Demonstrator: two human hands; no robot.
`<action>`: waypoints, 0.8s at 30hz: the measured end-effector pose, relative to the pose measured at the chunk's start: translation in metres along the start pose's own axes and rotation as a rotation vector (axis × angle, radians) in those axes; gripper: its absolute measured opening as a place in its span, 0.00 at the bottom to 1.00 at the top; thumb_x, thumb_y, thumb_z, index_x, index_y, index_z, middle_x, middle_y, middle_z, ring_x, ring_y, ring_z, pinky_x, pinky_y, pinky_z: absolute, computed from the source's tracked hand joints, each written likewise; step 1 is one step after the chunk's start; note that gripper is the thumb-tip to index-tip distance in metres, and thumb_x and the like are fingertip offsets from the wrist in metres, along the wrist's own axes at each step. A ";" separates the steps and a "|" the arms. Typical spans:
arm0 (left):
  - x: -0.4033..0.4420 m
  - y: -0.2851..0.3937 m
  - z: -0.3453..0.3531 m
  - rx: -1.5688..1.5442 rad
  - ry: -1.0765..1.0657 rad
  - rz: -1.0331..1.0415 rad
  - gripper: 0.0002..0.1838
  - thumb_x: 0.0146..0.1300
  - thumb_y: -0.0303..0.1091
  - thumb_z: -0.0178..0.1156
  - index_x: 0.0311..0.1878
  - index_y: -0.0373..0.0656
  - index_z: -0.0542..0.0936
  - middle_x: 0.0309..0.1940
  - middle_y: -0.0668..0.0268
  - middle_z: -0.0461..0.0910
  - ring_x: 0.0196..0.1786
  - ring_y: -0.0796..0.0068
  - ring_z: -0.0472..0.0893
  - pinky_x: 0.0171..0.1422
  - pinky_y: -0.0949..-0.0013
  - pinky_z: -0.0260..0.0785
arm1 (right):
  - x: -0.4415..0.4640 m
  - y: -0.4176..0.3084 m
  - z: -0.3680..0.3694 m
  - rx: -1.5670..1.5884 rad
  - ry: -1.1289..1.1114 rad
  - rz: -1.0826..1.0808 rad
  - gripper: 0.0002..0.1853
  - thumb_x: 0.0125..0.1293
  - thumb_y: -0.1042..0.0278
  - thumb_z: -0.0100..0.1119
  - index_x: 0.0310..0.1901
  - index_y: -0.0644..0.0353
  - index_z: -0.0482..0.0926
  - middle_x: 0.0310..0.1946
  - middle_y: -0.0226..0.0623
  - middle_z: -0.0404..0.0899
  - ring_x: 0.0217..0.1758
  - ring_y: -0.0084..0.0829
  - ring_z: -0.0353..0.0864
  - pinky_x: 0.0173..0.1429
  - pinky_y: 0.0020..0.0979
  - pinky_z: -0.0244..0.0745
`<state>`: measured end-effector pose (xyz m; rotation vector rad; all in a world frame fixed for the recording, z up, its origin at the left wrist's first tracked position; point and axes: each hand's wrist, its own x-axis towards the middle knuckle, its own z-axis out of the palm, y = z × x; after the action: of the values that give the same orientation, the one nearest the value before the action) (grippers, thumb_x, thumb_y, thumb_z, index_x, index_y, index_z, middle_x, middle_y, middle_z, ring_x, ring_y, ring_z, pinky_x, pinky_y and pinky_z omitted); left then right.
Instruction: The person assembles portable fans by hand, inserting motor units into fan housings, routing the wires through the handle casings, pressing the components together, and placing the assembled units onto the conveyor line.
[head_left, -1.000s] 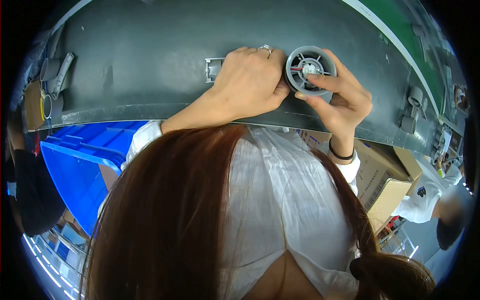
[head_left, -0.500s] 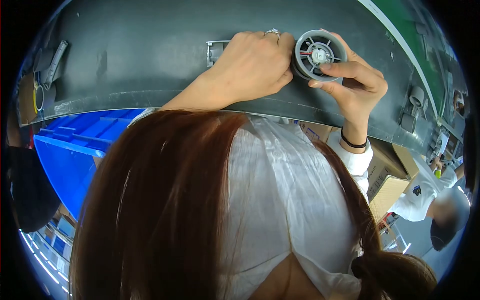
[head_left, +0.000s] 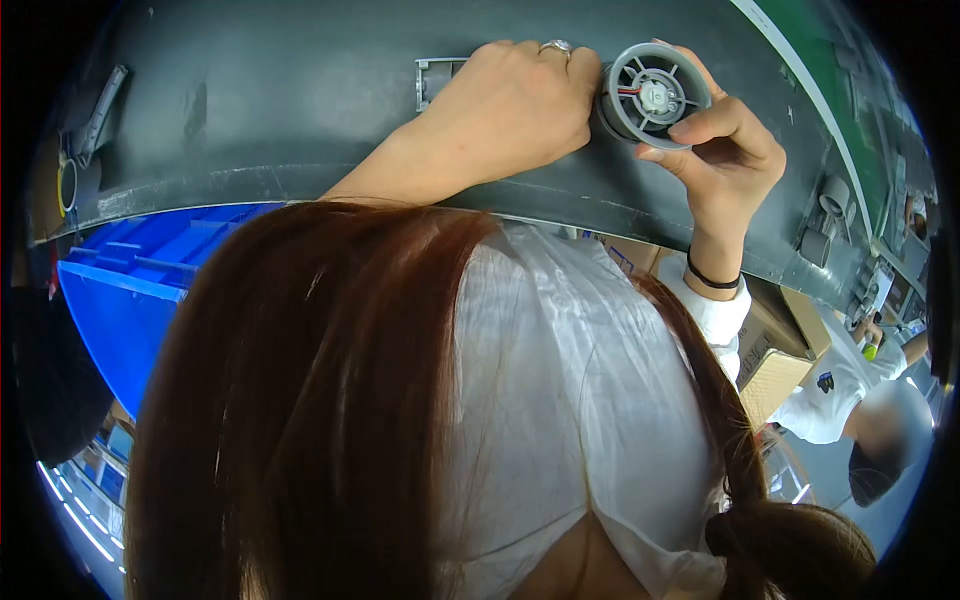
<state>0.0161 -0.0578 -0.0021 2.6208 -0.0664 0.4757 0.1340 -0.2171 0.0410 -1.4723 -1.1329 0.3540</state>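
Note:
My right hand [head_left: 732,150] grips a round grey motor housing [head_left: 618,118] by its rim, thumb and fingers on either side. Spokes run inward to a small white motor end [head_left: 655,97] with a red wire, and the open face is turned up toward me. Just left of the housing, my left hand [head_left: 510,112] is closed, knuckles up, with a ring on one finger. Its fingertips are hidden, so what they hold cannot be made out. A grey plastic frame piece [head_left: 424,84] sticks out from behind the left hand, partly covered by it.
The dark work table [head_left: 280,90] curves across the top. More grey parts lie at its left end [head_left: 103,115] and right end [head_left: 828,225]. A blue bin [head_left: 120,320] and cardboard box [head_left: 775,340] stand below the edge. Another person in a white shirt [head_left: 815,405] is at right.
The motor housing and my right hand have shifted slightly right and farther up the view. My left hand stays closed beside them. The whole view has also shifted a little.

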 end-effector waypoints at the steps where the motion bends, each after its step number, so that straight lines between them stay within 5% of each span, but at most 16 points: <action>1: 0.001 0.000 0.001 -0.001 0.004 -0.002 0.11 0.48 0.31 0.61 0.32 0.38 0.71 0.24 0.58 0.75 0.29 0.57 0.79 0.33 0.59 0.72 | 0.000 0.002 -0.002 0.038 -0.016 0.002 0.13 0.38 0.87 0.74 0.26 0.70 0.79 0.36 0.49 0.84 0.57 0.46 0.79 0.56 0.36 0.76; 5: 0.002 -0.003 0.004 0.024 0.129 0.082 0.09 0.44 0.29 0.60 0.27 0.37 0.71 0.19 0.56 0.76 0.22 0.60 0.79 0.27 0.62 0.73 | 0.002 0.000 -0.001 0.091 -0.028 0.041 0.13 0.38 0.88 0.74 0.24 0.68 0.77 0.35 0.46 0.83 0.58 0.51 0.77 0.55 0.40 0.77; 13: 0.002 -0.003 0.003 0.019 0.080 0.038 0.11 0.43 0.31 0.62 0.27 0.38 0.70 0.20 0.58 0.76 0.24 0.60 0.80 0.31 0.61 0.73 | -0.001 0.033 -0.012 0.362 -0.069 0.018 0.15 0.37 0.86 0.76 0.23 0.66 0.76 0.30 0.39 0.81 0.58 0.54 0.76 0.56 0.43 0.76; 18: -0.001 -0.002 0.004 0.007 0.113 -0.012 0.09 0.48 0.29 0.59 0.31 0.39 0.71 0.21 0.60 0.74 0.27 0.58 0.78 0.32 0.59 0.71 | -0.009 0.017 0.002 0.120 0.048 0.100 0.15 0.36 0.85 0.77 0.25 0.64 0.78 0.36 0.45 0.83 0.57 0.47 0.78 0.58 0.39 0.74; 20: -0.002 0.000 0.002 0.011 0.131 -0.030 0.08 0.47 0.29 0.59 0.31 0.40 0.72 0.22 0.60 0.74 0.28 0.59 0.78 0.32 0.60 0.71 | -0.012 0.019 0.003 0.083 0.018 0.091 0.17 0.38 0.80 0.79 0.25 0.63 0.75 0.28 0.34 0.79 0.57 0.57 0.77 0.61 0.44 0.70; 23: -0.002 0.004 -0.002 0.031 0.096 -0.055 0.07 0.50 0.30 0.59 0.32 0.41 0.74 0.24 0.61 0.76 0.30 0.59 0.78 0.33 0.59 0.70 | -0.017 0.021 0.004 0.067 0.010 0.104 0.16 0.39 0.83 0.76 0.26 0.63 0.75 0.31 0.38 0.80 0.58 0.57 0.76 0.61 0.44 0.70; 24: -0.002 0.006 -0.005 0.029 0.082 -0.067 0.08 0.48 0.31 0.59 0.31 0.39 0.74 0.25 0.57 0.76 0.30 0.57 0.78 0.35 0.58 0.71 | -0.018 0.022 0.005 0.086 0.018 0.097 0.16 0.39 0.84 0.76 0.27 0.64 0.76 0.35 0.41 0.81 0.56 0.50 0.77 0.59 0.41 0.71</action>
<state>0.0116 -0.0614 0.0038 2.6186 0.0554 0.5640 0.1311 -0.2253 0.0132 -1.4545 -1.0224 0.4506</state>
